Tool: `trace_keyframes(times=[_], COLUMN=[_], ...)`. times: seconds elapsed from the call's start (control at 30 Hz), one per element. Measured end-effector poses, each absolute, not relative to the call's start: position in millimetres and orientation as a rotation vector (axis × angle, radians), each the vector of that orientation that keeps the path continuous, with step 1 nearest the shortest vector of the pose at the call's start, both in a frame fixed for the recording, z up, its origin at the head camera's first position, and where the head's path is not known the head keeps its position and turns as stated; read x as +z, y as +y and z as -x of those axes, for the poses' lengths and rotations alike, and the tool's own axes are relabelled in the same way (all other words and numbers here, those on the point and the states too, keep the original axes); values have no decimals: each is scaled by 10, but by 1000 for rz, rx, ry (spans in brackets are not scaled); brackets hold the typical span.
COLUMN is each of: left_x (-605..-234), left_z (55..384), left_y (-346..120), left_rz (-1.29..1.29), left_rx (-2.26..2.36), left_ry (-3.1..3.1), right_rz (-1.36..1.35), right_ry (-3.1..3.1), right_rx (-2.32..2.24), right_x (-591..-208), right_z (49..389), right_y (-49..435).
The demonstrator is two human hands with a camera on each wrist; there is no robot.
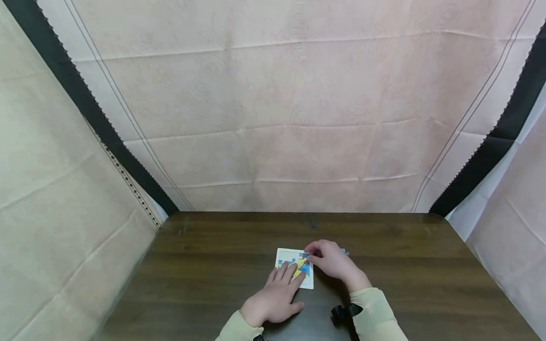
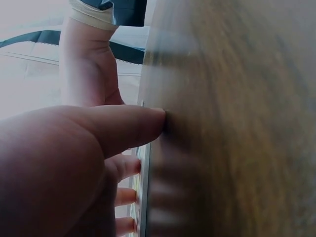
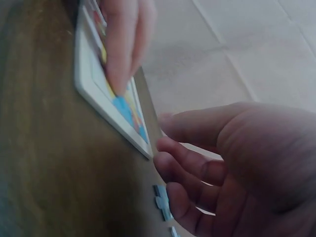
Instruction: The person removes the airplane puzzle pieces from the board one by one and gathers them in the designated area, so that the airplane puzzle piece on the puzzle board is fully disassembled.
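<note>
A small jigsaw puzzle board (image 1: 282, 253) with a white border lies on the table, its picture blue and yellow with bits of red. My left hand (image 1: 277, 297) rests its fingers on the board's lower left part, covering some of the picture; the thumb points away to the side. Over the board's upper right corner is my right hand (image 1: 332, 260), thumb and fingers bent. In the right wrist view a small gap separates its thumb tip and fingertips, and no piece shows between them. Loose puzzle pieces (image 3: 163, 203) lie on the table beneath the right hand's fingers.
The dark wooden table (image 1: 204, 274) runs back to a pale cloth screen (image 1: 298, 118), with more cloth at both sides. A blue loose piece (image 1: 345, 251) shows just behind the right hand. A black wrist strap (image 1: 347, 312) sits on the right sleeve.
</note>
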State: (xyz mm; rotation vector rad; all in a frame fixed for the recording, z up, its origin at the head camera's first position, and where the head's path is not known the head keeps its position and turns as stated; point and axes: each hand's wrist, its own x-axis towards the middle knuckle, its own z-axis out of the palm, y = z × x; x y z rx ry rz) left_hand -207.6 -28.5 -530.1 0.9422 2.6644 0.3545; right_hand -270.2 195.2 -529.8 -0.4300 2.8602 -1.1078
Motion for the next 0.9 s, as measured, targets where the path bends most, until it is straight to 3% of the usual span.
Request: trace_keyframes(times=[0.9], left_x=[-5279], left_z=[2082], left_y=[-319], left_rz=[-1063], left_rx=[251], left_ry=[2729], right_rz=[421], right_ry=[3007], right_rx=[-864], right_x=[-5381], right_z=[2699], right_y=[1760])
